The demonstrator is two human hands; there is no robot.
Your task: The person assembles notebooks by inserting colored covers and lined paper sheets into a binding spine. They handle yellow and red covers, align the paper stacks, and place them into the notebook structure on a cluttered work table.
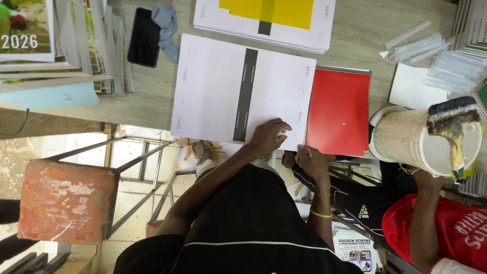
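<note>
**Both hands at the near edge of the ruled sheet**

A large white ruled sheet (228, 91) with a dark band down its middle lies flat on the wooden table (355, 35), its long side running across the person's front and the band pointing away from the body. The sheet reaches from the near table edge out ahead of the hands, so nearly all of it lies beyond them.

The left hand (267, 136) rests on the sheet's near edge, just right of the dark band, fingers curled and pressing down on the paper; it may be pinching the edge, but that cannot be told from here. The right hand (310, 160) sits at the sheet's near right corner, below the table edge, fingers bent. Whether it grips the corner or only touches it cannot be told. The left hand lies further onto the sheet.

Just right of the sheet, touching or nearly so, is a red cover (339, 109). Farther along the table lies a stack of similar sheets with a yellow panel (264, 20). At the right, another person's arm holds a white bucket (406, 139) with a glue-caked brush (453, 124) across its top. A black phone (143, 36) lies to the left.
</note>
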